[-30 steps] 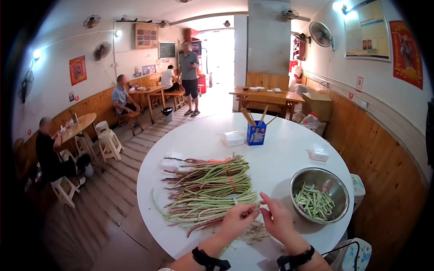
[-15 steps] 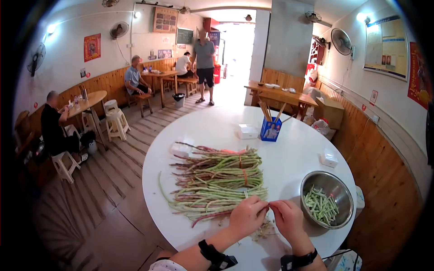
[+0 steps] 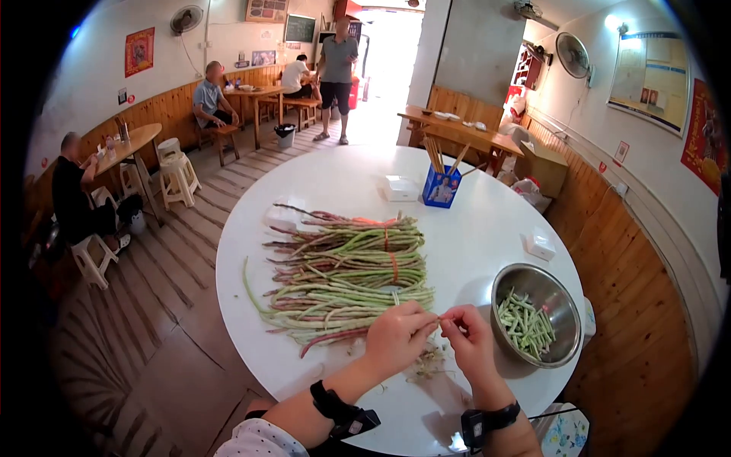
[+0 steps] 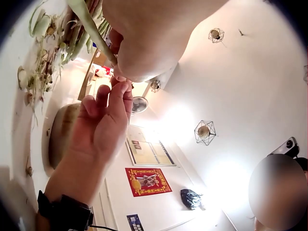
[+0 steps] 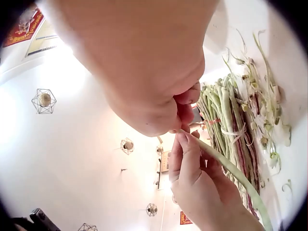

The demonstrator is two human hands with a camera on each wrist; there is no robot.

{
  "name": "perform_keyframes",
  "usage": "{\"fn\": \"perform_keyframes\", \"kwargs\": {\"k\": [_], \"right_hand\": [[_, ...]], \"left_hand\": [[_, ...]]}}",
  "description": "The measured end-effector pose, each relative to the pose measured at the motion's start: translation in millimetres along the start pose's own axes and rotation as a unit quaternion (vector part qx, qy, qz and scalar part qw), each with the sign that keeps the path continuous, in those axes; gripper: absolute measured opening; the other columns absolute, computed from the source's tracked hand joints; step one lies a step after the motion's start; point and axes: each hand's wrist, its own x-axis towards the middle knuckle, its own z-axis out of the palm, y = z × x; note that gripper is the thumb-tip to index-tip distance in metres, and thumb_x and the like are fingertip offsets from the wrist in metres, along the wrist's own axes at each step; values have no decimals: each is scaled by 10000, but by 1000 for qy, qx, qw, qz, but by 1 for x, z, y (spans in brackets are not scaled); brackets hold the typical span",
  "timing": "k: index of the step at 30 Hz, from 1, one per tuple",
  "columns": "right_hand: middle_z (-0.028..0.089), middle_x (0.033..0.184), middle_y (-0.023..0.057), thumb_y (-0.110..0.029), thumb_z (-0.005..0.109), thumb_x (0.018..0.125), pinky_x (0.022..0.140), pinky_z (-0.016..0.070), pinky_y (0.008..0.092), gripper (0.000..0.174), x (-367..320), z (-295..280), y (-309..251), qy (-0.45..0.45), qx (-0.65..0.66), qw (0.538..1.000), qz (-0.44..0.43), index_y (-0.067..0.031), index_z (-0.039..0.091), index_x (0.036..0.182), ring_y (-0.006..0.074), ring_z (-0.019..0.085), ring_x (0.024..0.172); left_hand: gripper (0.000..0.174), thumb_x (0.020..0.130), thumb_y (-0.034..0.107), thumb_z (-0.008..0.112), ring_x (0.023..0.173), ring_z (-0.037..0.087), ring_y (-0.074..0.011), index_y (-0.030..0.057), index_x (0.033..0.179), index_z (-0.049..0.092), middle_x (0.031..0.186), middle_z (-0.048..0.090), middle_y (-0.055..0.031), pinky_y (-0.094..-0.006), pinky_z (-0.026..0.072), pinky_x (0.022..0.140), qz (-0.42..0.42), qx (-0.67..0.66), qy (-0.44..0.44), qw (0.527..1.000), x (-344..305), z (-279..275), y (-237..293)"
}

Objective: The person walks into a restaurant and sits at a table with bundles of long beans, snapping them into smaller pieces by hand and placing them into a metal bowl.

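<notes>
Two hands meet just left of the stainless-steel bowl (image 3: 562,298): the left hand (image 3: 397,337) grips a green yardlong bean (image 5: 237,172), the right hand (image 3: 474,346) pinches its tip. Tied bean bundles (image 3: 350,263) lie farther left of the bowl.

A small eatery, seen from a round table (image 3: 320,177)

Around that table: wooden tables (image 3: 457,129) beyond, stools (image 3: 179,179) and seated diners (image 3: 209,99) left, chopsticks (image 3: 442,156) on top.
</notes>
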Motion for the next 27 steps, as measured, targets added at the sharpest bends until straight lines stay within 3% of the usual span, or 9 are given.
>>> {"fn": "perform_keyframes", "kwargs": {"k": [7, 10, 13, 15, 16, 19, 22, 27], "right_hand": [[601, 799, -19, -103, 651, 920, 539, 350, 176, 87, -1, -3, 2, -30, 306, 930, 203, -84, 637, 1003, 50, 539, 699], [600, 789, -22, -116, 660, 918, 526, 344, 177, 118, -2, -1, 2, -19, 364, 905, 220, -83, 642, 1030, 50, 541, 696], [601, 777, -15, -107, 642, 926, 533, 373, 194, 92, -2, 0, -6, 10, 253, 943, 215, -69, 673, 1004, 61, 544, 700], [612, 768, 20, -92, 637, 914, 539, 408, 221, 83, 0, 4, 2, 29, 81, 995, 57, -60, 692, 966, 94, 564, 677], [618, 763, 37, -84, 634, 907, 541, 426, 235, 83, 0, 5, 4, 38, -10, 999, -22, -55, 701, 948, 110, 574, 666], [628, 776, 91, -79, 641, 862, 555, 470, 293, 92, -2, 4, -9, 40, -177, 979, -97, -52, 712, 915, 185, 600, 625], [628, 790, 106, -98, 659, 823, 559, 484, 328, 113, -3, 1, -7, 13, -287, 953, -99, -57, 713, 913, 237, 605, 608], [623, 751, 99, -98, 657, 819, 573, 481, 329, 98, -2, 0, -6, 11, -266, 961, -79, -46, 713, 881, 240, 600, 616]], "left_hand": [[131, 808, 103, 697, 712, 596, -268, 65, 930, 723, 767, 602, -75, -374, 464, 615, 37, 8, 24, 999, 1, 0, -2], [150, 802, 91, 701, 703, 588, -263, 65, 947, 729, 755, 597, -78, -371, 460, 619, 48, 24, 28, 998, 0, 4, -2], [122, 819, 105, 682, 757, 589, -269, 83, 933, 720, 777, 588, -64, -376, 468, 655, 38, 46, 22, 998, 0, 4, 0], [116, 822, 108, 670, 795, 591, -267, 94, 928, 715, 800, 586, -53, -377, 477, 669, 39, 70, 19, 997, 1, 1, 0], [123, 817, 104, 666, 804, 590, -263, 97, 930, 714, 810, 586, -48, -377, 480, 666, 45, 82, 20, 995, 0, 0, -1], [161, 790, 83, 676, 801, 583, -254, 96, 945, 719, 816, 582, -51, -372, 477, 662, 60, 114, 4, 992, -2, 0, -2], [187, 762, 66, 677, 808, 579, -247, 104, 939, 723, 821, 583, -48, -373, 480, 666, 72, 142, -7, 987, -4, 1, -1], [195, 748, 62, 660, 805, 580, -246, 121, 924, 717, 817, 575, -39, -371, 491, 662, 78, 145, -10, 986, -6, 2, 0]]}}
